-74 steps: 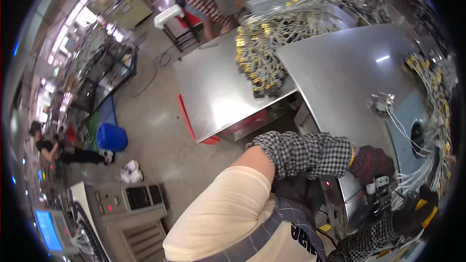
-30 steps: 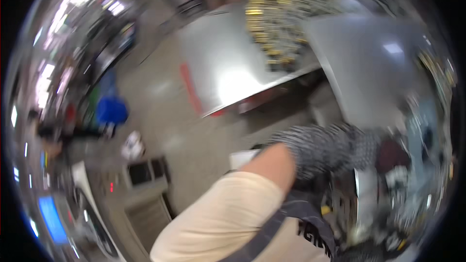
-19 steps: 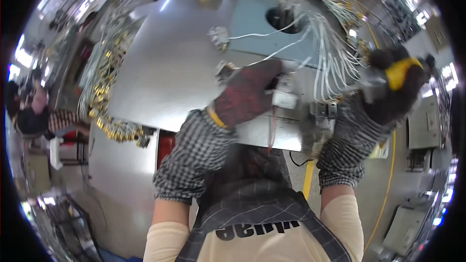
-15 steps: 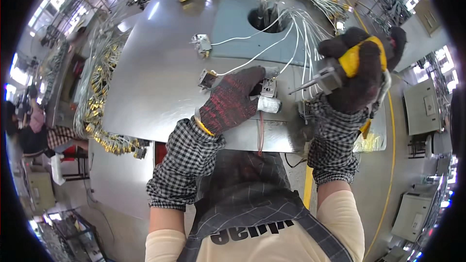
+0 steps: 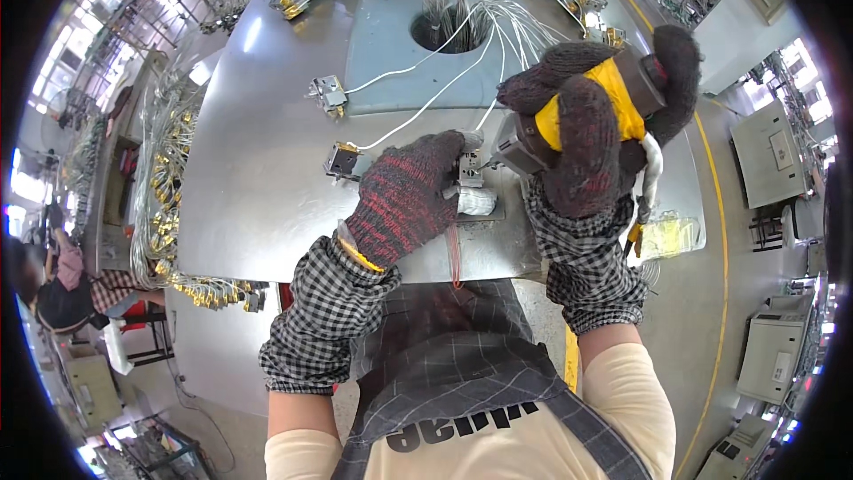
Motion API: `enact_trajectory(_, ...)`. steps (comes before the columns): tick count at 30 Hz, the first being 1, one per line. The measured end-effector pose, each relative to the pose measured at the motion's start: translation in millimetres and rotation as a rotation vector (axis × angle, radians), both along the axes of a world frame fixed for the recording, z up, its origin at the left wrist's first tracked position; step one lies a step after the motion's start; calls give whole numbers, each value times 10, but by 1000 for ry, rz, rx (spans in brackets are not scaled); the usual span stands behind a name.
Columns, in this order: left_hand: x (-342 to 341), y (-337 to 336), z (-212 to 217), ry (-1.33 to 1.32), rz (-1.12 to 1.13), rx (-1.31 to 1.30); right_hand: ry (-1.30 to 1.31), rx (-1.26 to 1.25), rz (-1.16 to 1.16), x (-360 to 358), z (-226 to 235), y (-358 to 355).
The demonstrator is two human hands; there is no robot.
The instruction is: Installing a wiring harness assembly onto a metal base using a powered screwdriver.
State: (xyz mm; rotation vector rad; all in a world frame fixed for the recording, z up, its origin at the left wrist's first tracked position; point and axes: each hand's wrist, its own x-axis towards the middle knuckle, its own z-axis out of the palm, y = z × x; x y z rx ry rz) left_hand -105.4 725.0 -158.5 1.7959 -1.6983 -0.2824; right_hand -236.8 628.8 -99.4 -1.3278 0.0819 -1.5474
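My left hand (image 5: 400, 204), in a dark red-flecked knit glove, grips a small metal block (image 5: 471, 172) close to the table's near edge. Beside the block, a white-wrapped piece (image 5: 478, 202) shows under the fingertips. In my right hand (image 5: 582, 156), gloved in dark knit, is a power screwdriver (image 5: 524, 144) bound with yellow tape. Its bit points left at the block's side; whether it touches is too small to tell. Left of these lie two metal blocks on white wires, a farther one (image 5: 330, 96) and a nearer one (image 5: 341, 160).
White wires rise through a round hole (image 5: 426, 34) in the metal table (image 5: 258, 169). Bundles with yellow-tagged ends (image 5: 293, 2) fan along its far side, and more hang (image 5: 169, 187) at the left. A person (image 5: 67, 280) sits far left; grey cabinets (image 5: 769, 156) stand at the right.
My right hand has swung left with the power screwdriver, bringing its bit up to the metal block. My left hand keeps its hold on the block; the whole view has shifted slightly.
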Motion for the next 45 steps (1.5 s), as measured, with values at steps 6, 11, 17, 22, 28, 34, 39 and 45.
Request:
enact_trajectory(6,249,131,116,-499,100,-324,30,-198,11,1,-125,-111)
enact_trajectory(11,694,508,-136,20,326,113,68,-291,-79,52,-119,-148)
enact_trajectory(17,345,474,-152,1212,-92,-29,27,-286,-78,92,-155,-181)
enact_trajectory(22,156,306,-206,835,-101,-134,31,-132,-17,0,-52,-195)
enact_trajectory(28,50,36,-106,382,-26,2,-190,-11,-128,-114,59,-319)
enact_trajectory(34,69,-69,21,4,11,95,-73,23,3,-129,-181,-310)
enact_trajectory(39,56,-36,68,176,15,155,87,-210,-19,11,-92,-180)
enact_trajectory(45,630,-38,-424,230,139,-161,-6,-274,-50,77,16,-2)
